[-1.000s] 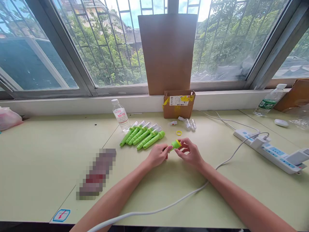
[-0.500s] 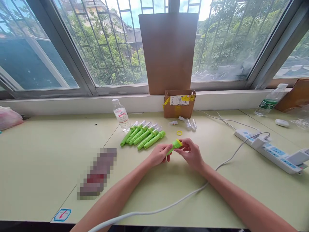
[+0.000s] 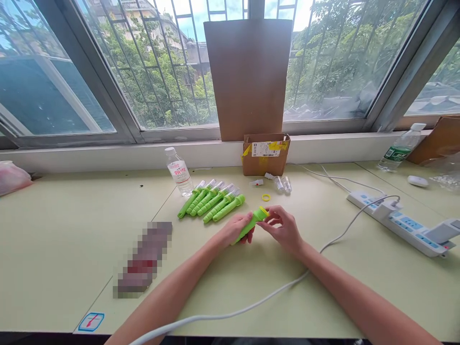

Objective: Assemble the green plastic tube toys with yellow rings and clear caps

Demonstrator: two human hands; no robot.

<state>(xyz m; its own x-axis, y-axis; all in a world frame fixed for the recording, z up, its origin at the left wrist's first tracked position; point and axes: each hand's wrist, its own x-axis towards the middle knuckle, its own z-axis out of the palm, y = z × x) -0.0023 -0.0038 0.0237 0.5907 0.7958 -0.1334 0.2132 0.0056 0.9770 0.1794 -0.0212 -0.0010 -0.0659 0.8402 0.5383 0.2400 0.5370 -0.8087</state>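
My left hand [image 3: 239, 229] is closed around a green plastic tube [image 3: 247, 227], which tilts up to the right. A yellow ring [image 3: 264, 211] sits at the tube's wide upper end. The fingers of my right hand [image 3: 282, 229] are bent in a pinch at that ring; their tips are partly hidden. Beyond my left hand, several similar green tubes [image 3: 212, 200] lie side by side, most with clear tips. A loose yellow ring [image 3: 266, 197] lies on the table behind my hands.
Two clear plastic caps [image 3: 282, 185] and small white pieces [image 3: 256, 182] lie before a cardboard box [image 3: 266, 155]. A water bottle [image 3: 178, 171] stands behind the tubes. At right is a power strip [image 3: 398, 223]; its white cable [image 3: 251, 304] crosses in front of me, under my right forearm.
The green tube has turned in my left hand, so more of its length shows below the fingers. My right fingers stay by the yellow ring. The view has shifted slightly.
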